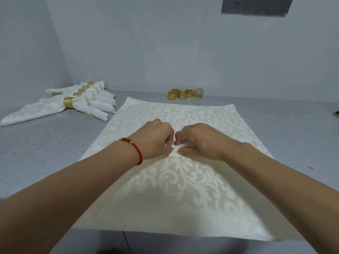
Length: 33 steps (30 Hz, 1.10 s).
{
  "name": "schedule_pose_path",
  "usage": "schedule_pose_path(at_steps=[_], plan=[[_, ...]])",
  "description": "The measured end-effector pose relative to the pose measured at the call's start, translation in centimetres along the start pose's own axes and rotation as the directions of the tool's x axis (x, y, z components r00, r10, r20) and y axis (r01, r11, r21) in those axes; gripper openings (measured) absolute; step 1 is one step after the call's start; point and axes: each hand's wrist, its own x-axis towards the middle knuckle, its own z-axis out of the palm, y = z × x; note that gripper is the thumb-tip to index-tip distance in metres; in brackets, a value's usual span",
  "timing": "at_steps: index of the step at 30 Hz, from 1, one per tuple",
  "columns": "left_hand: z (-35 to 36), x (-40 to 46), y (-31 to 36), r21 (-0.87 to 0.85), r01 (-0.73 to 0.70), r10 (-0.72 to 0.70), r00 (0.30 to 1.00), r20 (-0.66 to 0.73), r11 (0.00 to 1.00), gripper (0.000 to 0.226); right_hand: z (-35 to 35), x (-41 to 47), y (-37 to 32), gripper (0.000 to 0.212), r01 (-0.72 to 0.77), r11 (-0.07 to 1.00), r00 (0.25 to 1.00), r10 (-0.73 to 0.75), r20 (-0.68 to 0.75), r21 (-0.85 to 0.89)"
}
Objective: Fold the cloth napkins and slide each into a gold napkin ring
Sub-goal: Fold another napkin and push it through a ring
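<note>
The cream damask cloth napkin lies spread flat on the grey speckled desk. At its centre, the left hand and right hand each take a pinching grip on a small gathered tuft. To do this well, I'd pinch dead centre and lift evenly so the corners hang level, then thread one of the loose gold openwork napkin rings waiting at the back.

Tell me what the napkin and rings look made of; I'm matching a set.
Napkin: woven cloth, probably damask, cream with a slightly shiny leaf pattern and a zigzag-cut edge. Rings: likely metal, gold and glossy, with cut-out fretwork; plated plastic can't be ruled out.
</note>
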Motion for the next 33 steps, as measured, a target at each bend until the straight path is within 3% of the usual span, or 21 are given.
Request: schedule_pose_path(at_steps=[6, 14, 22, 24, 26, 28, 31, 33], plan=[[-0.7, 0.7, 0.6, -0.074, 0.029, -0.023, 0.996, 0.083, 0.997, 0.025, -0.4, 0.7, 0.2, 0.016, -0.051, 0.995, 0.999, 0.050, 0.017, 0.089], [-0.5, 1.6, 2.0, 0.059, 0.025, -0.032, 0.993, 0.116, 0.998, 0.038, -0.5, 1.5, 1.1, 0.016, -0.107, 0.957, 0.994, 0.101, 0.038, 0.271], [0.5, 1.3, 1.9, 0.048, 0.027, -0.029, 0.998, 0.050, 0.998, 0.035, -1.3, 0.7, 1.6, 0.015, -0.092, 0.949, 0.994, 0.072, 0.077, 0.300], [0.3, 1.9, 1.1, 0.002, 0.033, -0.033, 0.998, 0.053, 0.999, 0.032, -2.5, 0.9, 1.9, 0.012, -0.110, 0.925, 0.992, 0.080, 0.096, 0.364], [0.1, 2.5, 0.1, -0.006, 0.049, -0.048, 0.996, 0.071, 0.999, 0.030, -3.1, 1.3, 3.2, 0.017, -0.182, 0.850, 0.981, 0.188, 0.039, 0.495], [-0.4, 3.9, -1.9, 0.031, 0.097, -0.099, 0.994, 0.048, 0.995, 0.032, -3.1, 2.5, 5.6, 0.020, -0.245, 0.768, 0.935, 0.348, -0.064, 0.592], [-1.2, 6.5, -5.8, 0.055, 0.261, -0.257, 0.964, -0.068, 0.964, 0.040, -1.9, 5.3, 9.1, 0.020, -0.334, 0.640, 0.793, 0.587, -0.161, 0.692], [-0.8, 7.5, -7.5, 0.088, 0.355, -0.345, 0.932, -0.115, 0.931, 0.041, -0.7, 7.5, 10.9, 0.022, -0.426, 0.674, 0.717, 0.658, -0.228, 0.604]])
